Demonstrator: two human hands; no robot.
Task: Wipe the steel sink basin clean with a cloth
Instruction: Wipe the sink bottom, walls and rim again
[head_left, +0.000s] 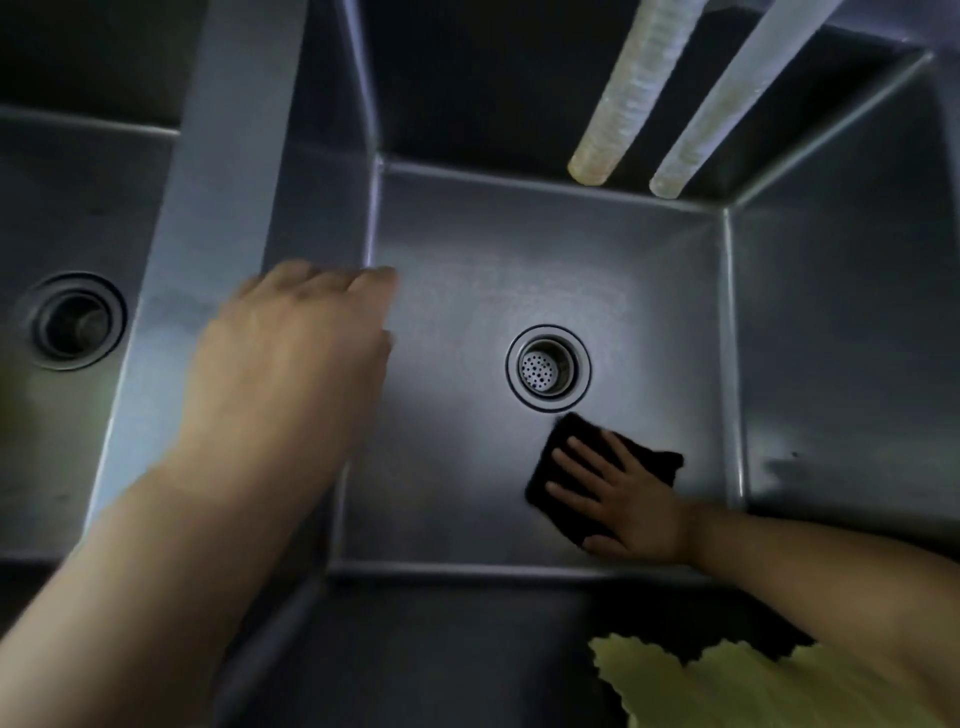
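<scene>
Left hand (291, 358) over divider (228, 156); right hand (623, 499) flattens cloth (556, 467) near front wall

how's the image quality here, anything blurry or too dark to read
Head view: dim overall, with one bright patch on the basin floor around the drain strainer. The left hand on the divider is smeared by motion blur; the right hand flat on the black cloth is sharper. Wide-angle bending bows the sink walls. The two faucet pipes look soft, and the corners fall to near black.

Your sink (519, 270) floor carries 1 dark cloth (558, 467), lying flat just below-right of the drain (548, 368), near it.
</scene>
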